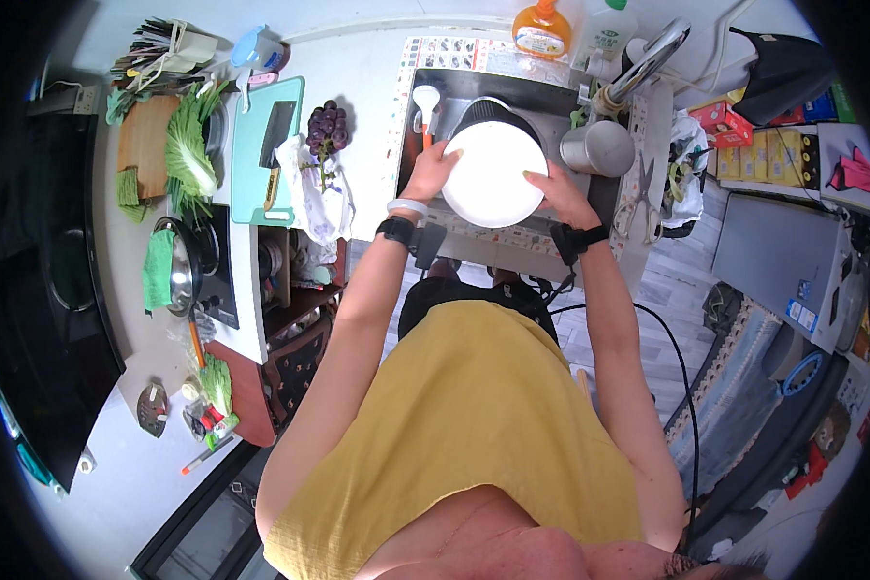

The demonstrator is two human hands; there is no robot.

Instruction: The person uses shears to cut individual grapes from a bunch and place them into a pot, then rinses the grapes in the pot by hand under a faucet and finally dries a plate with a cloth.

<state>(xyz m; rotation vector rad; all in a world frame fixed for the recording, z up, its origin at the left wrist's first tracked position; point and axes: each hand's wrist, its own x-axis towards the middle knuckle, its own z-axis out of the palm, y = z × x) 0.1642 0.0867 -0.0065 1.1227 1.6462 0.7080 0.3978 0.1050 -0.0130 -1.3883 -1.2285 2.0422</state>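
My left hand and my right hand grip opposite sides of a round white dish. It is held over a stainless steel sink, its broad face towards me. Part of a dark ribbed container shows behind it. A white-headed utensil with a partly orange handle stands in the sink, close to my left hand. Beyond my right hand are a grey metal canister and a chrome faucet.
Left of the sink, grapes lie beside a crumpled plastic bag. A cleaver rests on a green cutting board. Scissors lie on the right edge. Two soap bottles, one of them an orange pump bottle, stand behind the sink.
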